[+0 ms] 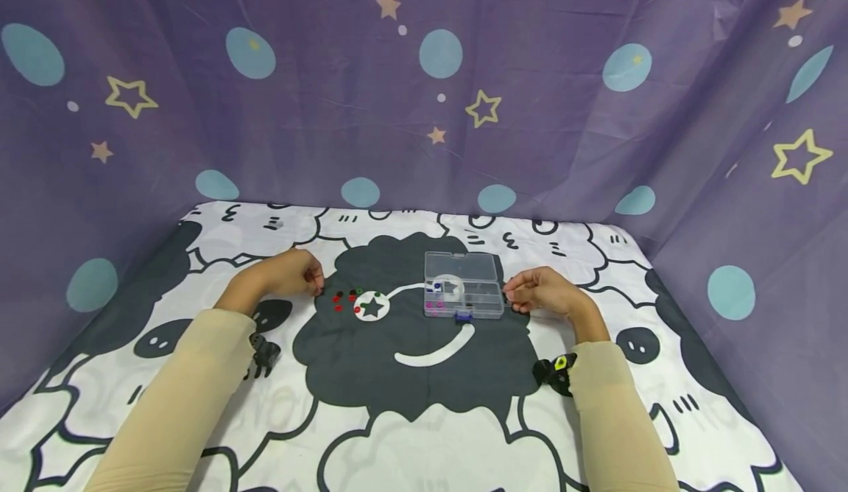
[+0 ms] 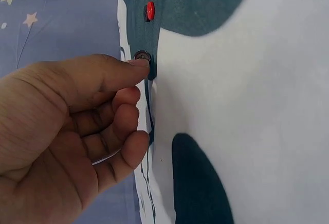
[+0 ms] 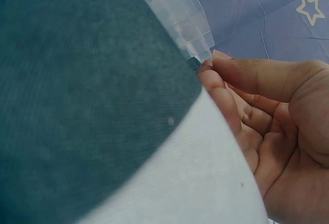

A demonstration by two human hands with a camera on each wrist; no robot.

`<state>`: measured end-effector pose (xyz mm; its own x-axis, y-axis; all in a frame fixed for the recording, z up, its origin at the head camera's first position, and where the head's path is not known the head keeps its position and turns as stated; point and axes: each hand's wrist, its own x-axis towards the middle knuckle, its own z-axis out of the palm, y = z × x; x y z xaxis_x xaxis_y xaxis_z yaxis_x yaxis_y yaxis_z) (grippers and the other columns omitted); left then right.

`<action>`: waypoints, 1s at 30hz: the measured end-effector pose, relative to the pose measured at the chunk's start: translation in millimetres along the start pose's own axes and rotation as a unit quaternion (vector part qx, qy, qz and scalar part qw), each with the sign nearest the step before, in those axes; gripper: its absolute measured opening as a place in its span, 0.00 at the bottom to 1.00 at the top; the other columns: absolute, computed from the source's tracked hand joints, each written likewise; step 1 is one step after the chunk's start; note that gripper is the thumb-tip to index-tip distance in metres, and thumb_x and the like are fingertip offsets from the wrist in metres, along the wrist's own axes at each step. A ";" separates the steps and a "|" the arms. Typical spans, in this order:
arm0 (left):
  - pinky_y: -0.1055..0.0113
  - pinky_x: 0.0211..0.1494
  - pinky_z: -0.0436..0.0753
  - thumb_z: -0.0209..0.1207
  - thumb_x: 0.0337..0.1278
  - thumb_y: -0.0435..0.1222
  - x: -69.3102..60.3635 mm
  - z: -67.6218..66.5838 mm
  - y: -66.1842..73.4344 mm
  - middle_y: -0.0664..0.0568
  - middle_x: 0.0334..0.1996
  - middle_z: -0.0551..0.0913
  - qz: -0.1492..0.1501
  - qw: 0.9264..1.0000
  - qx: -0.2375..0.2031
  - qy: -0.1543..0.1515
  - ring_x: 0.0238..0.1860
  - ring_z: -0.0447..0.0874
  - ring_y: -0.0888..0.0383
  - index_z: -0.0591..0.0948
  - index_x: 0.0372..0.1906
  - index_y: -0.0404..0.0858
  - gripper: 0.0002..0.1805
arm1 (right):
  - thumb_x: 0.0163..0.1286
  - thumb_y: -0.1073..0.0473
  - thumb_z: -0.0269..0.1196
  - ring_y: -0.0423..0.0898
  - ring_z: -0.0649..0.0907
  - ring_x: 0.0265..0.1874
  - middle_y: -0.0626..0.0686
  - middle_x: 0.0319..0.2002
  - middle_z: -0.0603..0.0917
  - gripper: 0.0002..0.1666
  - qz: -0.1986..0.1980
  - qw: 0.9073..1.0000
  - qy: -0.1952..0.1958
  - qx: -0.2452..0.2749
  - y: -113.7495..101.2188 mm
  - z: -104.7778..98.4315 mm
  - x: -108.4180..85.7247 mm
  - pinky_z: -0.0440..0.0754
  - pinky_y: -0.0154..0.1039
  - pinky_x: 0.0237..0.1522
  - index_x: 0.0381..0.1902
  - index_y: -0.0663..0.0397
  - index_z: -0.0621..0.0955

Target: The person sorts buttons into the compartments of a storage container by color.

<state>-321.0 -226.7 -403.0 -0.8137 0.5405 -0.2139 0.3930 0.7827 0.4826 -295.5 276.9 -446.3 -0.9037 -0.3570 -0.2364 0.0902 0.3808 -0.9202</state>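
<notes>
Left fingers pinch one dark button; right fingers hold one box.

From 6 o'clock, a head camera looks forward and down at left hand and right hand; each wrist camera faces its own up close, both catching purple curtain.

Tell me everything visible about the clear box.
The box looks like clear plastic, divided into compartments, with a blue latch on its near side. It sits on the patterned cloth, its lid open on the far side. Pink pieces and blue pieces lie at its left end. The right hand is at its right end; contact is unclear.
</notes>
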 end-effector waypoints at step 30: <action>0.63 0.35 0.77 0.67 0.60 0.30 40.0 10.8 49.3 0.56 0.24 0.81 0.084 0.996 0.015 0.026 0.26 0.75 0.60 0.83 0.28 0.41 0.06 | 0.72 0.71 0.63 0.44 0.86 0.30 0.53 0.33 0.88 0.10 0.001 1.000 0.001 0.018 3.8 1.2 3.1 0.86 0.39 0.37 0.49 0.71 0.83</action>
<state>-329.6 -163.1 -396.9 -0.7560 0.6487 -0.0874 0.5378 0.6918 0.4818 -297.4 276.2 -450.9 -0.9041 -0.3548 -0.2382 0.1077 0.3504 -0.9304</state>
